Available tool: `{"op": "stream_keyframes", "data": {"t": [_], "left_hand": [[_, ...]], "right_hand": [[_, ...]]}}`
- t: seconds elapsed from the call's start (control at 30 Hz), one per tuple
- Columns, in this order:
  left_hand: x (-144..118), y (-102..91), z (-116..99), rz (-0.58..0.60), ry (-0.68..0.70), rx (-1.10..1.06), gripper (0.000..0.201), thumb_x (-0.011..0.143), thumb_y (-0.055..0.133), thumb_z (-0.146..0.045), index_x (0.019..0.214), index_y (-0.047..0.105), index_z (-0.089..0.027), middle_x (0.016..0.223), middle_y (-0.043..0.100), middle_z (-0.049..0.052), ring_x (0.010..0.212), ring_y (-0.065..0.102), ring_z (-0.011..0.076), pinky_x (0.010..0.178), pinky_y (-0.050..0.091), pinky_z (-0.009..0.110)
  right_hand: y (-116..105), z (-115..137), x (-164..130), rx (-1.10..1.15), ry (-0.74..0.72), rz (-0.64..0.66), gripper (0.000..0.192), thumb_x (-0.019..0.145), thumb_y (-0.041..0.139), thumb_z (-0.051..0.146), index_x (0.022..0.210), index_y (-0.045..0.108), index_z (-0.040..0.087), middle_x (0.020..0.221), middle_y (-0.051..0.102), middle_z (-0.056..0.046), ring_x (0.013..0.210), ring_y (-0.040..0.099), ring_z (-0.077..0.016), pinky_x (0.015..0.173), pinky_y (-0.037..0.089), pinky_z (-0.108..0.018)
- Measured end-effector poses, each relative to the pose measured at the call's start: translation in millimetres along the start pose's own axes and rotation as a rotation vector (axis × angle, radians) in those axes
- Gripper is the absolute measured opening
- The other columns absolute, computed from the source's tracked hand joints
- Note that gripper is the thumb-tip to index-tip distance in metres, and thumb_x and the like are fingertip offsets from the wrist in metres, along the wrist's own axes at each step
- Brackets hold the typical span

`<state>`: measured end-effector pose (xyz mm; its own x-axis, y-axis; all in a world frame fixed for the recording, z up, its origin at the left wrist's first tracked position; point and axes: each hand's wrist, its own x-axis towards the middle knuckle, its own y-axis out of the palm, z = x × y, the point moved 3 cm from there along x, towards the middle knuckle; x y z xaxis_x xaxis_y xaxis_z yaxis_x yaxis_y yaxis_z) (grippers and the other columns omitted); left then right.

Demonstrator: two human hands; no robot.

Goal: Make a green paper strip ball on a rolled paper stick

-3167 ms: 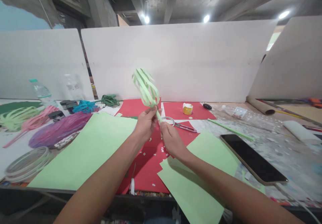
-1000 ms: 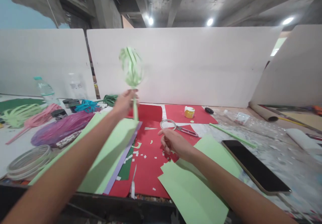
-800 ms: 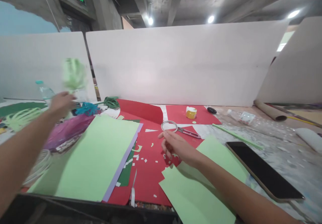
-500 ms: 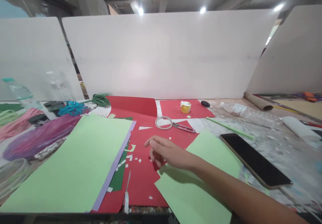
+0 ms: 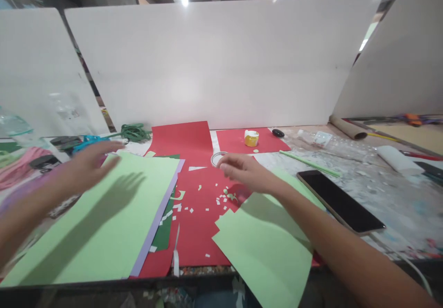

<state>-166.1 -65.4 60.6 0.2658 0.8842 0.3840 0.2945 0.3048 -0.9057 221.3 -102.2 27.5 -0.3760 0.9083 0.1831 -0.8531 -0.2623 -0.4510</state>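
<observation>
My left hand (image 5: pixel 95 162) hovers above the left light green sheet (image 5: pixel 114 225), fingers apart and empty, its shadow falling across the paper. Over the red paper (image 5: pixel 197 243), my right hand (image 5: pixel 244 172) hangs with loosely bent fingers and no object visible in them. Its fingertips overlap the view of a tape roll (image 5: pixel 215 159); whether they touch it I cannot tell. The scissors beside the roll are hidden behind this hand. Under my right forearm lies a second light green sheet (image 5: pixel 266 248), with a notched corner and reaching past the table edge. Small paper scraps (image 5: pixel 221 201) lie between the sheets.
A black phone (image 5: pixel 341 202) with a cable lies to the right. Farther back are a yellow jar (image 5: pixel 251 138), a green stick (image 5: pixel 309 164), a plastic bottle (image 5: pixel 323 139) and a cardboard tube (image 5: pixel 348 128). Green cord (image 5: pixel 134 132) sits back left. White boards (image 5: pixel 221 63) stand behind.
My left hand has come into view from the left. My right hand has moved forward and slightly right, toward the tape roll. More scraps show on the red paper, and the view has tilted down.
</observation>
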Motion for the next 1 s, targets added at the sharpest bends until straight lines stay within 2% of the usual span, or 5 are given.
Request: {"op": "stream_keyframes", "data": {"t": [0.13, 0.3, 0.43, 0.67, 1.0], "left_hand": [[9, 70.1, -115, 0.416, 0.323, -0.203, 0.056, 0.09, 0.052, -0.055, 0.139, 0.049, -0.029, 0.15, 0.043, 0.005, 0.136, 0.04, 0.0296, 0.111, 0.031, 0.04], [-37, 82.9, -190, 0.617, 0.387, -0.4, 0.069, 0.084, 0.059, -0.058, 0.146, 0.04, -0.032, 0.151, 0.04, 0.005, 0.136, 0.041, 0.0323, 0.109, 0.036, 0.042], [-84, 90.3, -210, 0.642, 0.418, -0.348, 0.074, 0.08, 0.067, -0.054, 0.146, 0.039, -0.037, 0.156, 0.031, 0.001, 0.144, 0.025, 0.0336, 0.114, 0.026, 0.051], [-106, 96.1, -219, 0.429, 0.292, -0.452, 0.033, 0.091, 0.056, -0.043, 0.12, 0.065, -0.03, 0.135, 0.059, 0.002, 0.135, 0.041, 0.0278, 0.111, 0.035, 0.046], [-107, 94.3, -210, 0.115, 0.175, -0.519, 0.027, 0.094, 0.047, -0.03, 0.091, 0.073, -0.022, 0.093, 0.073, 0.005, 0.089, 0.063, 0.0219, 0.083, 0.046, 0.035]], "right_hand": [[-39, -4, -16, -0.205, 0.041, -0.059, 0.03, 0.085, 0.061, 0.045, 0.106, 0.067, 0.023, 0.094, 0.067, -0.007, 0.084, 0.061, -0.021, 0.075, 0.047, -0.035], [-24, -10, -98, -0.485, 0.075, 0.166, 0.08, 0.061, 0.081, 0.051, 0.134, 0.057, 0.031, 0.138, 0.055, -0.011, 0.128, 0.046, -0.0387, 0.103, 0.038, -0.054], [13, -17, -167, -0.653, 0.054, 0.246, 0.1, 0.057, 0.083, 0.04, 0.147, 0.041, 0.026, 0.157, 0.027, -0.016, 0.143, 0.02, -0.044, 0.111, 0.023, -0.062], [18, -20, -181, -0.465, -0.028, 0.092, 0.061, 0.076, 0.04, 0.004, 0.129, 0.061, 0.025, 0.137, 0.058, -0.007, 0.131, 0.048, -0.024, 0.115, 0.027, -0.048], [-12, -49, -176, -0.014, 0.121, -0.697, 0.037, 0.085, 0.056, 0.049, 0.088, 0.074, 0.017, 0.092, 0.075, -0.006, 0.091, 0.066, -0.0289, 0.084, 0.05, -0.039]]}}
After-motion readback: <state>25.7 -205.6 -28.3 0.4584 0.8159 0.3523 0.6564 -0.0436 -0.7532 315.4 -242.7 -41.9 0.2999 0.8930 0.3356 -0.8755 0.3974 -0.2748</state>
